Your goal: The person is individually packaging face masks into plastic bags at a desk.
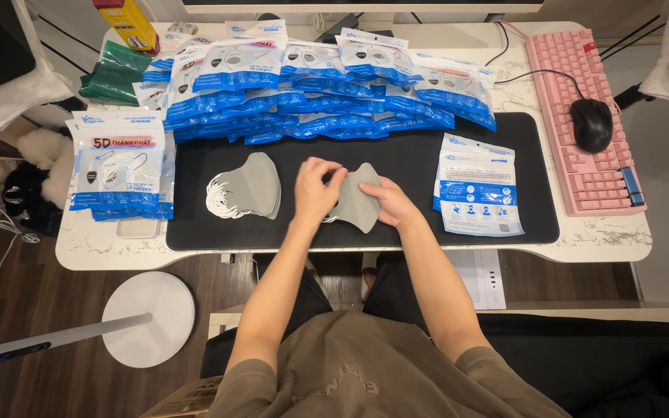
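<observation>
Both of my hands hold a small stack of grey face masks [356, 203] over the middle of a black desk mat [210, 224]. My left hand [315, 190] grips the stack's left edge, and my right hand [390, 203] grips its right side. A second pile of grey masks [251, 186] with white ear loops lies on the mat to the left. An empty blue and white mask pouch [477, 186] lies on the mat to the right.
Several rows of blue and white mask packets [311, 85] cover the back of the white desk [605, 232]. Another stack of packets [118, 166] sits at the left edge. A pink keyboard [582, 116] and black mouse [591, 124] are at the right.
</observation>
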